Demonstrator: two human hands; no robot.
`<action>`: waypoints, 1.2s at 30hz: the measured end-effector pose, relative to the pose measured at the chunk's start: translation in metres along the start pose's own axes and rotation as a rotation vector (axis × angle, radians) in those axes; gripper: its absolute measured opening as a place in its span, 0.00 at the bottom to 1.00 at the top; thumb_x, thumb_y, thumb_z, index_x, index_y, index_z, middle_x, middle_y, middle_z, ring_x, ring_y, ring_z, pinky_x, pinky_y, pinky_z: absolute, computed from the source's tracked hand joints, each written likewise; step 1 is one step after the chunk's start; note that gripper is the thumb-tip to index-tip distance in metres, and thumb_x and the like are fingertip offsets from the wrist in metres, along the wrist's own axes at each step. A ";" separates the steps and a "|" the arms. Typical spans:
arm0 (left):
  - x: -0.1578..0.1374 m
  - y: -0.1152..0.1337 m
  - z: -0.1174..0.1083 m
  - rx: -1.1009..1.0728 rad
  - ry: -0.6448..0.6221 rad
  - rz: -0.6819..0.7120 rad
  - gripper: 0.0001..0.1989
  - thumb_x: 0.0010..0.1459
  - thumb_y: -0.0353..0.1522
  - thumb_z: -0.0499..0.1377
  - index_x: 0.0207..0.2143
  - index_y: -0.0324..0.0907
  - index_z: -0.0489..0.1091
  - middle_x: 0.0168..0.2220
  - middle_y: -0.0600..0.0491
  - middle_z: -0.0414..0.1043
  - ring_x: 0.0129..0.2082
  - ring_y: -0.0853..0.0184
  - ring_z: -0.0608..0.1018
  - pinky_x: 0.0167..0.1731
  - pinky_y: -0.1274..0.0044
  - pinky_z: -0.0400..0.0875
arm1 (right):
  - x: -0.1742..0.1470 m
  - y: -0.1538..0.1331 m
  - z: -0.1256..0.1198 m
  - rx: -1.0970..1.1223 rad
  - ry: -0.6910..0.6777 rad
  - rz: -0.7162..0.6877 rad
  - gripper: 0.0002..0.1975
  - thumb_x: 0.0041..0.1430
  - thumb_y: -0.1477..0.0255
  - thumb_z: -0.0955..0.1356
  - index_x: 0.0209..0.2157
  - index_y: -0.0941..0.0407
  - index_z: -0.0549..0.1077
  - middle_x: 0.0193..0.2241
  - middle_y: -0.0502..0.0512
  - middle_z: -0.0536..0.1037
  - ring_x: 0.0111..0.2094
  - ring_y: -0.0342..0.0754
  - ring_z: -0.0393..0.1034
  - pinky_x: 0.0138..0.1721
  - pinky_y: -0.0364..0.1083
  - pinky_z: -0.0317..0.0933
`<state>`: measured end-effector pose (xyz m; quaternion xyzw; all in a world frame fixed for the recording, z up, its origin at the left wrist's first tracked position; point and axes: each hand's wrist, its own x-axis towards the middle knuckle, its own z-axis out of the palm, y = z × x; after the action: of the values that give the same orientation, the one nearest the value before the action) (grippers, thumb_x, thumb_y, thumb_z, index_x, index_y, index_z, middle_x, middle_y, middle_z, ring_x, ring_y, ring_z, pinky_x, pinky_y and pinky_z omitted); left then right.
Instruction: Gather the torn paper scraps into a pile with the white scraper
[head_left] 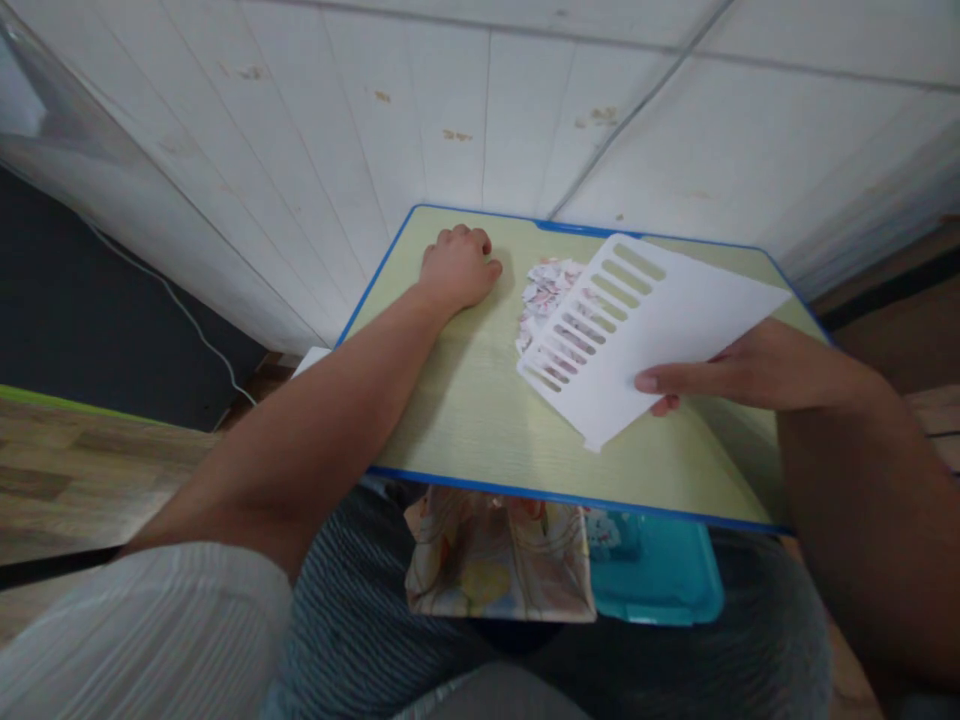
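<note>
My right hand (735, 370) grips a white slotted panel (637, 340) by its near right edge, thumb on top and fingers underneath. The panel is tilted above the table, with a row of long slots along its left side. Partly behind those slots lies a heap of torn paper scraps (551, 288), white with pinkish and dark marks. My left hand (456, 268) rests on the table to the left of the heap, its fingers curled in and nothing visible in them.
The small pale-green table (465, 420) has a blue rim and stands against a white plank wall (337, 120). Beneath its near edge, at my lap, are a flower-patterned fabric box (499, 560) and a teal plastic container (664, 570). A cable (637, 110) runs down the wall.
</note>
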<state>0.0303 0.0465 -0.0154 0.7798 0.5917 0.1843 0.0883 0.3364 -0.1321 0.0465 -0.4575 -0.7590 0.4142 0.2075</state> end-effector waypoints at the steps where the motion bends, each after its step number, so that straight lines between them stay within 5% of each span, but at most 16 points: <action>1: 0.000 -0.001 0.000 -0.006 0.005 -0.001 0.25 0.69 0.41 0.67 0.67 0.52 0.80 0.71 0.41 0.77 0.75 0.39 0.73 0.77 0.48 0.69 | -0.001 0.000 -0.002 0.031 0.000 -0.003 0.19 0.65 0.52 0.84 0.30 0.50 0.87 0.28 0.57 0.87 0.29 0.60 0.82 0.33 0.57 0.81; 7: 0.004 -0.005 0.001 -0.028 0.017 0.007 0.23 0.71 0.42 0.65 0.65 0.54 0.80 0.70 0.43 0.80 0.75 0.40 0.73 0.76 0.46 0.69 | 0.006 0.007 0.000 0.076 0.047 -0.017 0.17 0.64 0.52 0.84 0.34 0.50 0.87 0.28 0.54 0.87 0.29 0.58 0.81 0.32 0.55 0.82; 16: 0.007 -0.008 0.000 -0.051 0.020 0.011 0.24 0.68 0.48 0.66 0.63 0.55 0.81 0.68 0.44 0.81 0.76 0.37 0.71 0.75 0.44 0.67 | 0.010 0.005 0.001 0.188 -0.107 -0.026 0.16 0.60 0.56 0.86 0.42 0.51 0.89 0.34 0.51 0.90 0.31 0.53 0.84 0.32 0.48 0.82; 20: 0.006 -0.007 -0.001 -0.009 0.027 0.007 0.21 0.69 0.44 0.63 0.61 0.53 0.82 0.69 0.45 0.80 0.72 0.41 0.72 0.74 0.46 0.69 | 0.009 0.005 0.001 0.210 -0.161 -0.021 0.17 0.57 0.57 0.86 0.40 0.52 0.88 0.34 0.50 0.90 0.32 0.52 0.85 0.31 0.47 0.83; 25: 0.002 -0.002 -0.004 0.034 0.003 -0.012 0.21 0.72 0.42 0.60 0.62 0.47 0.80 0.71 0.45 0.78 0.72 0.44 0.71 0.74 0.51 0.69 | 0.009 0.007 0.001 0.225 -0.029 -0.030 0.22 0.48 0.59 0.90 0.40 0.53 0.87 0.34 0.50 0.89 0.38 0.56 0.88 0.37 0.50 0.86; 32: -0.001 0.002 -0.008 0.047 -0.012 -0.022 0.22 0.74 0.42 0.59 0.63 0.44 0.80 0.72 0.42 0.77 0.72 0.45 0.72 0.75 0.51 0.69 | 0.007 0.007 0.000 0.210 -0.202 -0.035 0.18 0.58 0.56 0.86 0.39 0.52 0.86 0.31 0.48 0.88 0.32 0.51 0.85 0.31 0.45 0.83; 36: 0.001 0.000 -0.006 0.037 0.004 -0.012 0.21 0.73 0.40 0.59 0.62 0.46 0.81 0.71 0.42 0.78 0.73 0.43 0.73 0.75 0.50 0.70 | 0.004 0.006 0.002 0.211 -0.129 -0.014 0.22 0.50 0.56 0.90 0.37 0.53 0.86 0.29 0.49 0.86 0.33 0.53 0.85 0.32 0.47 0.83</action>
<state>0.0286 0.0470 -0.0099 0.7773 0.5999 0.1746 0.0738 0.3361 -0.1279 0.0404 -0.4004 -0.7260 0.5189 0.2082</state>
